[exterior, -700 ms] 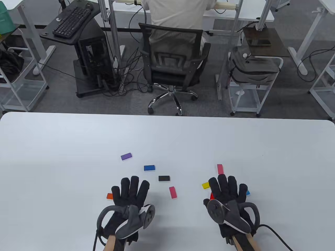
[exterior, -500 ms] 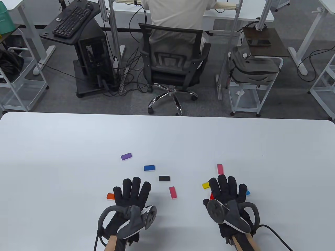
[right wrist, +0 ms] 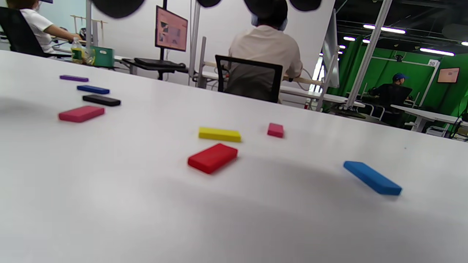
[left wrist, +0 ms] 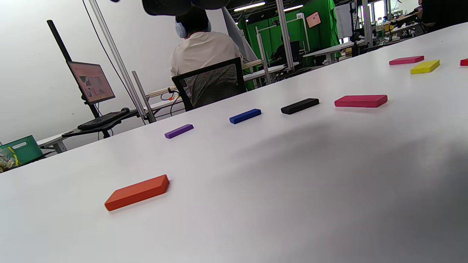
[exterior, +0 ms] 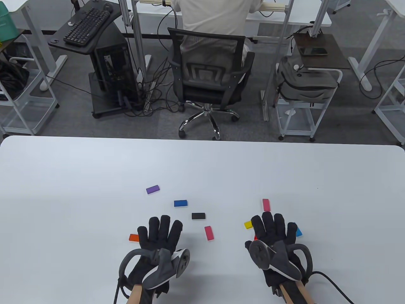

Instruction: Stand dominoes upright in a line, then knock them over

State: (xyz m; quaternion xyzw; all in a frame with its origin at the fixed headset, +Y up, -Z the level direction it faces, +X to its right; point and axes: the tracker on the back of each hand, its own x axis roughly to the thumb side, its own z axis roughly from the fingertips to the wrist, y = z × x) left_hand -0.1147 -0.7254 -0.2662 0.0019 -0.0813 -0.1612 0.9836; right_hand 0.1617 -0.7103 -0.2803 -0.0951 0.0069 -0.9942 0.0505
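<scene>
Several coloured dominoes lie flat on the white table [exterior: 63, 177]: purple [exterior: 152, 189], dark blue [exterior: 180, 203], black [exterior: 198, 216], pink [exterior: 208, 232], orange [exterior: 133, 237], yellow [exterior: 248, 224], a second pink one [exterior: 266, 205], red [right wrist: 212, 157] and light blue [exterior: 298, 231]. My left hand [exterior: 159, 232] hovers with straight spread fingers just right of the orange domino [left wrist: 136, 191], holding nothing. My right hand [exterior: 273, 229] is spread over the red domino, between the yellow [right wrist: 219, 134] and light blue [right wrist: 372, 177] ones, and is empty.
Beyond the table's far edge a person sits in a black office chair [exterior: 208, 79] with their back turned. A computer cart [exterior: 101, 57] and white shelf carts [exterior: 303, 98] stand on the floor. A cable [exterior: 335, 285] trails from my right wrist.
My left hand drifted slightly right, uncovering more of the orange domino. My right hand shifted a little left, showing more of the light blue domino. No domino moved.
</scene>
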